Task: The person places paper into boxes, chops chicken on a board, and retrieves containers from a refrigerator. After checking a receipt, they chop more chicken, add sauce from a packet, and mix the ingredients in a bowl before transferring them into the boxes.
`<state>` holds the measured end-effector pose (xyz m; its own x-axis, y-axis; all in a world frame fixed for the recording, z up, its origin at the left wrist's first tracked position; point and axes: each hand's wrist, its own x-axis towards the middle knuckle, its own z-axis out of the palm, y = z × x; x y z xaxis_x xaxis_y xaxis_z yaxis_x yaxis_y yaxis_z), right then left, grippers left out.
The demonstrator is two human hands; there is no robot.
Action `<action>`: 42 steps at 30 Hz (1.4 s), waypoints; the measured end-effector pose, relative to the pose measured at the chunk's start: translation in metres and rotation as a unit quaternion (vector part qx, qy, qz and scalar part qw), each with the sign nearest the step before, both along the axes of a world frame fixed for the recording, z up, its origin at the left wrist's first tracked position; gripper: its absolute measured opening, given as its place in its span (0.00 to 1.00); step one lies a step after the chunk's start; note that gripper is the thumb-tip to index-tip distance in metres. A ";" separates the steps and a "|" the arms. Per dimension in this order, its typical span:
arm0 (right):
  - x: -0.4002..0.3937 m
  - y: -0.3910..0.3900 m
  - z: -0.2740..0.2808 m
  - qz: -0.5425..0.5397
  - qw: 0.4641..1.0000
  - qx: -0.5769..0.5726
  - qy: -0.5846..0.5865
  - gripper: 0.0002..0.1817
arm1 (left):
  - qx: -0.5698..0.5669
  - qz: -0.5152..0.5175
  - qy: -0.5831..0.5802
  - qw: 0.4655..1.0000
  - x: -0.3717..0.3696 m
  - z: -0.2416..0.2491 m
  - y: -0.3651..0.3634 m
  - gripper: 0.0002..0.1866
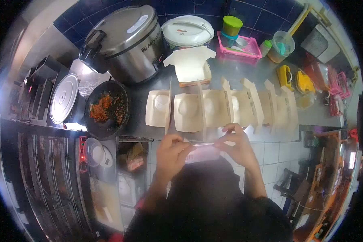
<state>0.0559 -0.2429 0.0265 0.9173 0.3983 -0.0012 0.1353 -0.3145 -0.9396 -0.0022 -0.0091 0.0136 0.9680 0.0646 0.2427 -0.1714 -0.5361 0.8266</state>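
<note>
Between my two hands, in front of my body, is a pale paper slip [203, 153] with faint print. My left hand [171, 155] pinches its left end, and my right hand [238, 147] pinches the right end. Just beyond them a row of open cardboard boxes stands on the counter. A white rounded mound lies in the leftmost box [156, 109], and others lie in the second box [187, 121] and some boxes to the right. Behind the row is another open box [192, 72] with its lid raised.
At the left, a dark pan [123, 94] holds reddish food, beside a round white lid [64, 99]. A large steel cooker [133, 52] and a white container [187, 32] stand behind. A pink basket [238, 56] and a yellow tool [284, 76] are at the right.
</note>
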 end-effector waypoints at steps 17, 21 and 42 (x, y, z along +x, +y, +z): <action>0.007 0.055 0.029 0.148 0.972 -0.115 -0.144 0.04 | 0.046 -0.093 -0.057 0.993 0.003 0.011 0.036 0.05; 0.001 0.046 0.033 0.123 0.981 -0.118 -0.087 0.04 | 0.008 -0.069 -0.023 0.997 -0.006 0.010 0.074 0.04; 0.006 0.124 -0.026 0.000 0.752 0.502 0.428 0.20 | -0.235 -0.070 0.087 0.965 0.018 0.031 0.074 0.23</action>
